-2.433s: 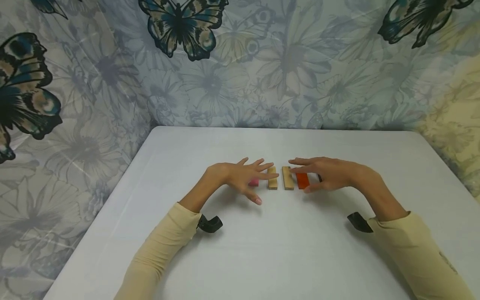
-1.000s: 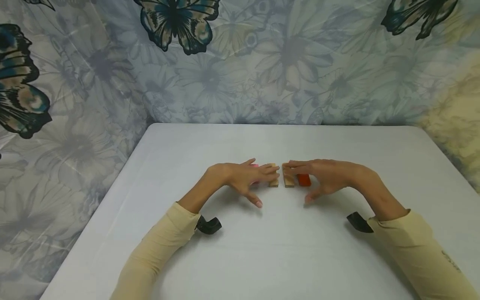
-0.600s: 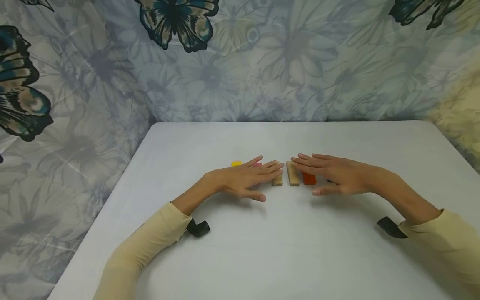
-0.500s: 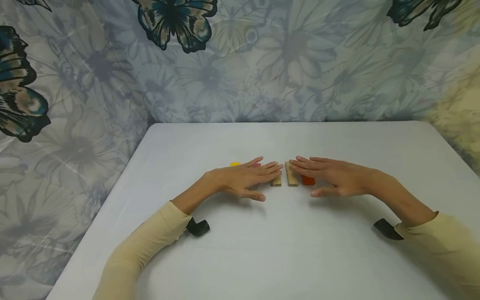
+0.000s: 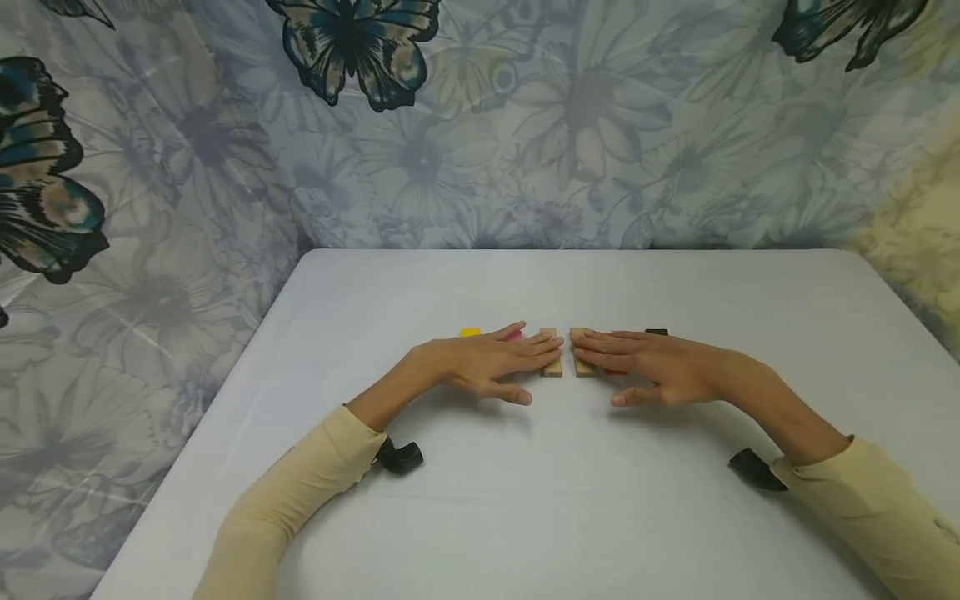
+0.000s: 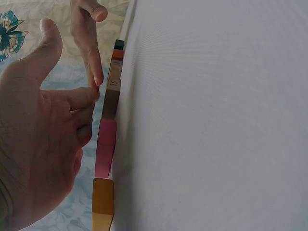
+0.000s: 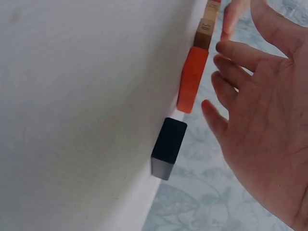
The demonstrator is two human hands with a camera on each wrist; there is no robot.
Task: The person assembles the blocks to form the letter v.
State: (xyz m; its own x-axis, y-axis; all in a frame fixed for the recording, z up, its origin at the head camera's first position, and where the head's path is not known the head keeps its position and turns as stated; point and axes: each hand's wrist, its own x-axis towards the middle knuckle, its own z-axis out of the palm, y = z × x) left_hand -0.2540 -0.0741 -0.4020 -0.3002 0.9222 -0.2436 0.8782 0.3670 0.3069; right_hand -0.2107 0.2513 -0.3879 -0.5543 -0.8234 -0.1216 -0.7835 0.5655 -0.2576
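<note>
A row of small blocks lies on the white table. My left hand [image 5: 483, 364] hovers palm down, fingers extended, over a pink block [image 6: 106, 147] and the left wooden block [image 5: 552, 369]; a yellow block [image 6: 103, 196] peeks out behind its wrist side. Opposite it, my right hand [image 5: 671, 365] is held flat with fingertips over the right wooden block [image 5: 584, 368]. Beneath that palm are an orange block [image 7: 193, 79] and a black block [image 7: 170, 139], partly covered in the head view. Both wrist views show a gap between palm and blocks. Neither hand holds anything.
The white table [image 5: 480, 517] reaches back to a wall covering [image 5: 585, 167] printed with flowers and butterflies. Black wrist mounts [image 5: 401, 457] stick out from under both beige sleeves [image 5: 300, 500].
The left hand's spread fingers have drawn closer together. My right hand has shifted slightly left and nearer over the last half second, uncovering the black block's far end. The blocks remain in their row.
</note>
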